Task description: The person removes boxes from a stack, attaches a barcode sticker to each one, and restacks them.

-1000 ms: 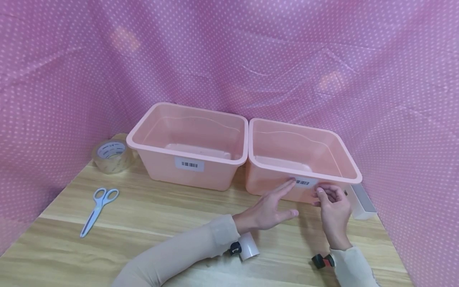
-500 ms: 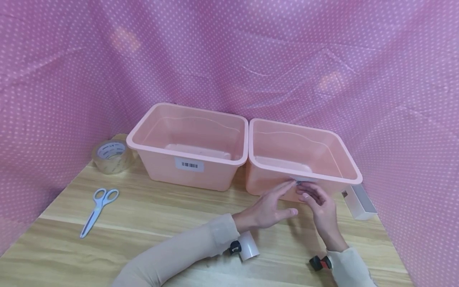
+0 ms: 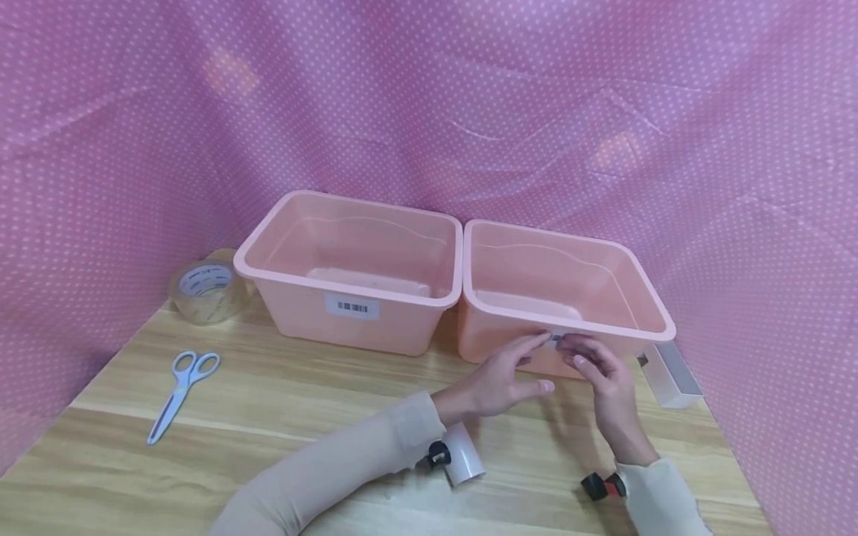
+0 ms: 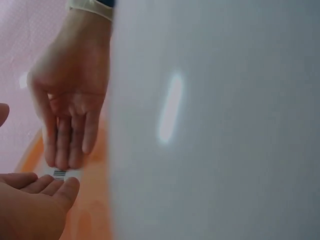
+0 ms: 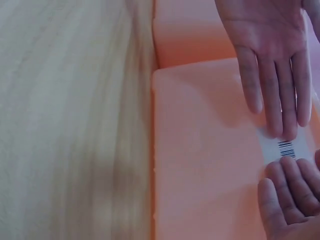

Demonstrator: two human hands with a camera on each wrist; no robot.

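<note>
Two pink plastic bins stand side by side, the left bin and the right bin. A white barcode label is on the right bin's front wall, just under the rim. My left hand lays its straight fingertips at the label's left part, thumb held away. From the other side, my right hand has relaxed, slightly bent fingertips on the label's right part. Between both sets of fingertips a strip of barcode shows; the rest is covered. Another barcode label sits on the left bin's front.
Light blue scissors lie at the table's left, before a roll of clear tape. A glossy white cylinder is beside my left wrist and blocks much of the left wrist view. A white box stands right of the bins.
My right hand has moved left along the bin's front, from the label's right edge onto the label, then slightly back right. The left hand has stayed at the label.
</note>
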